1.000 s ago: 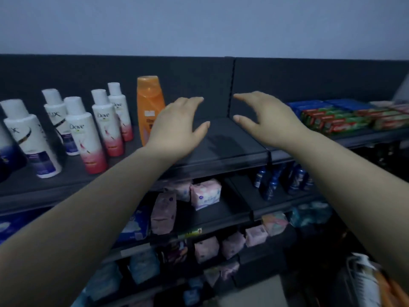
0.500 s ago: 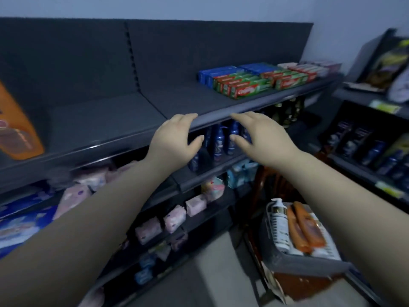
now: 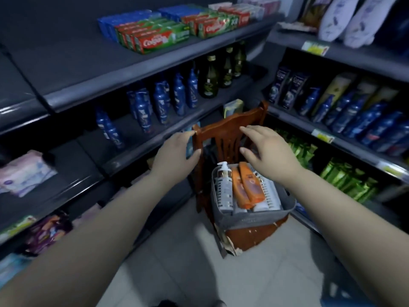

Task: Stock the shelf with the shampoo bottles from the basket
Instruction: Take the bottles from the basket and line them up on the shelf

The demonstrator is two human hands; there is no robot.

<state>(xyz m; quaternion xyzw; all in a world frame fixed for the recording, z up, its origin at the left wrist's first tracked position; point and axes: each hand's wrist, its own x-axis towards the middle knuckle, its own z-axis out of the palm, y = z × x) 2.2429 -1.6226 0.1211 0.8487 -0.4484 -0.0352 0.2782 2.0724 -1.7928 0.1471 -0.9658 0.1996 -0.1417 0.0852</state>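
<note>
A grey basket (image 3: 254, 220) stands on a brown wooden chair (image 3: 228, 131) in the aisle corner. Inside it lie two orange shampoo bottles (image 3: 246, 185), a white pump bottle (image 3: 224, 187) and pale bottles under them. My left hand (image 3: 174, 154) hovers open to the left of the chair back, holding nothing. My right hand (image 3: 265, 151) hovers open just above the far end of the basket, fingers spread, also holding nothing. The top shelf (image 3: 73, 69) at the upper left has a bare dark stretch.
Toothpaste boxes (image 3: 159, 38) lie on the top shelf. Blue bottles (image 3: 163, 100) and dark green bottles (image 3: 209, 78) fill the shelf below. The right-hand shelving (image 3: 345, 134) carries more blue bottles and green packets. Pale floor tiles (image 3: 254, 273) lie in front of the chair.
My view swung right and down from the top shelf to the basket on the chair. Both hands came down from the shelf edge toward the basket, still holding nothing.
</note>
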